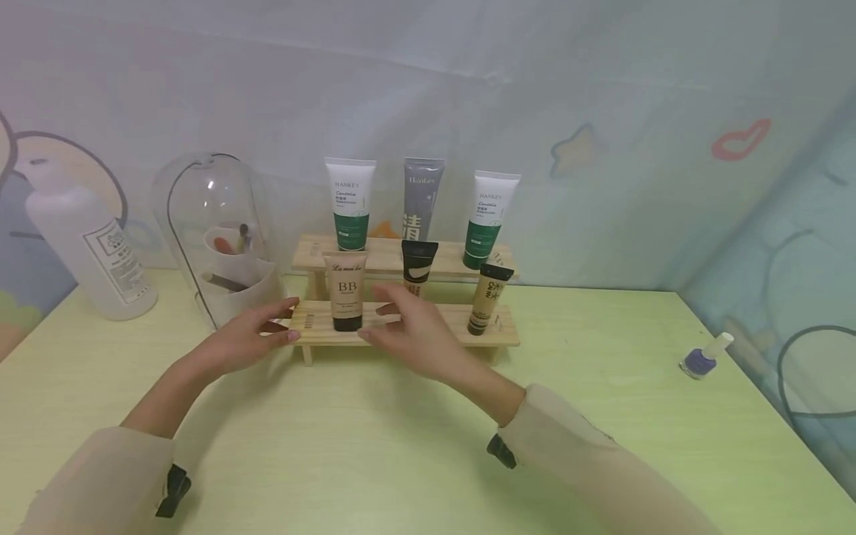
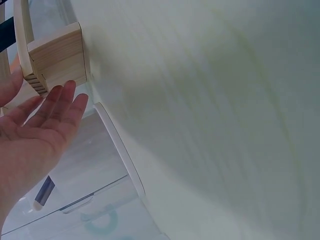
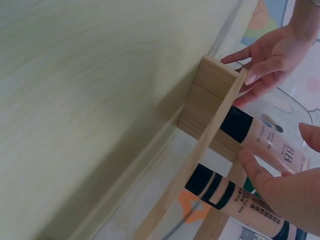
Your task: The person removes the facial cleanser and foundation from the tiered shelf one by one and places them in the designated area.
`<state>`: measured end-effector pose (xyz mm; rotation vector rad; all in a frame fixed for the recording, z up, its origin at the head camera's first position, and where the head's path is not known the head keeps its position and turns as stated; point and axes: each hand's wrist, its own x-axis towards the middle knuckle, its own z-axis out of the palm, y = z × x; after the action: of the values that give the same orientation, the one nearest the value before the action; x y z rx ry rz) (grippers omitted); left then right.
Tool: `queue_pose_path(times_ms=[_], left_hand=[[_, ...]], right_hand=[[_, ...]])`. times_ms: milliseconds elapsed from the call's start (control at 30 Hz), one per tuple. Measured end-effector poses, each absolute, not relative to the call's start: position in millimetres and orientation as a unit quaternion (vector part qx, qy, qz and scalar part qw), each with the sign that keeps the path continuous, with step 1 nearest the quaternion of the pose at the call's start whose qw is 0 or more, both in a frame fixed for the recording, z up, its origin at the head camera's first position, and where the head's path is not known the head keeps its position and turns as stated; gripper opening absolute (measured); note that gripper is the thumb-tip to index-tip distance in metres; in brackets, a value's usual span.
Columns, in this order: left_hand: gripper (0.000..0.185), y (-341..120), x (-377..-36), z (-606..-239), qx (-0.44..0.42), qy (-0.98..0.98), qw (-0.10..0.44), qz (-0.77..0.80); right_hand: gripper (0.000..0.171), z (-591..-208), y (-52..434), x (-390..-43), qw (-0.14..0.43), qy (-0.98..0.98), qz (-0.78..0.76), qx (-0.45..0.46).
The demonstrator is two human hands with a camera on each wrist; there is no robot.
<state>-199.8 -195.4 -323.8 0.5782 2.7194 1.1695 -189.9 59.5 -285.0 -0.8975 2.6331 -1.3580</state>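
A two-tier wooden display stand (image 1: 458, 316) stands by the back wall. At the left end of its lower shelf, my left hand (image 1: 244, 338) holds the board, thumb at the front corner and a finger at the rear. My right hand (image 1: 421, 334) hovers beside a beige BB cream tube (image 1: 346, 293), thumb and fingers apart. That tube stands upright on the lower shelf. Right of it are a dark-topped tube (image 1: 417, 256), partly behind my right hand, and a gold tube (image 1: 491, 297). Along the upper shelf stand two white-and-green tubes (image 1: 352, 197) and a grey tube (image 1: 421, 193).
Left of the stand is a clear dome (image 1: 207, 186) over a white holder (image 1: 250, 297) with brushes. A white pump bottle (image 1: 100, 253) stands farther left. Purple nail polish (image 1: 700, 362) sits near the table's (image 1: 602, 416) right edge.
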Motion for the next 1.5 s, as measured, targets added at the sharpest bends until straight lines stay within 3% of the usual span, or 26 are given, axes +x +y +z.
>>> queue_pose_path(times_ms=[533, 1500], left_hand=[[0.056, -195, -197, -321, 0.194, 0.900, 0.060, 0.386], [0.057, -195, -197, -323, 0.189, 0.896, 0.067, 0.396]], right_hand=[[0.056, -298, 33, -205, 0.026, 0.847, -0.481, -0.225], [0.035, -306, 21, -204, -0.047, 0.858, -0.455, -0.235]])
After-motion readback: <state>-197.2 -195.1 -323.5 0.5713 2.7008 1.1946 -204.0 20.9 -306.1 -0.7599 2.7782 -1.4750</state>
